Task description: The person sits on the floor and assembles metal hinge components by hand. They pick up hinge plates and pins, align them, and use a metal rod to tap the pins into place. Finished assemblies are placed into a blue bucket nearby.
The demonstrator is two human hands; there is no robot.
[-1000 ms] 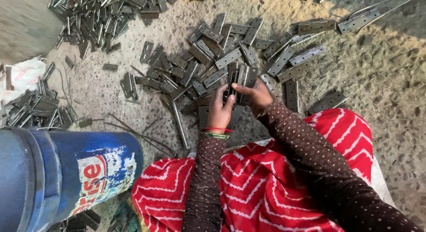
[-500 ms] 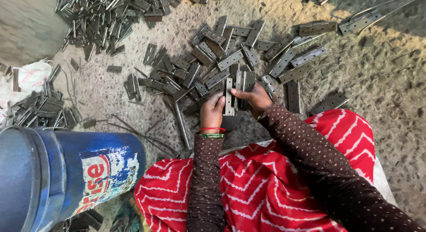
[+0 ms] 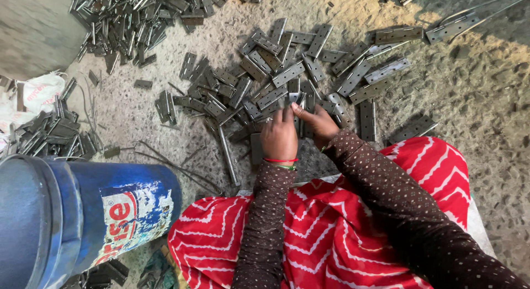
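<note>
Hinge [image 3: 294, 95] held upright betw. both hands, just above the hinge pile [image 3: 265, 84] on the floor [image 3: 469, 101]. Left hand [image 3: 279, 135] fingers curled round its lower part; right hand [image 3: 317, 122] pinching it from the side w/ thumb and fingers. Blue bucket [image 3: 83, 217] lower left, red cloth [image 3: 331, 239] over lap.

The hinges [image 3: 287, 73] are dull grey metal with a faint sheen. The floor [image 3: 480, 117] is rough, gritty concrete. The drum [image 3: 72, 217] is glossy blue plastic, and the red patterned cloth [image 3: 326, 239] looks soft and matt.
</note>
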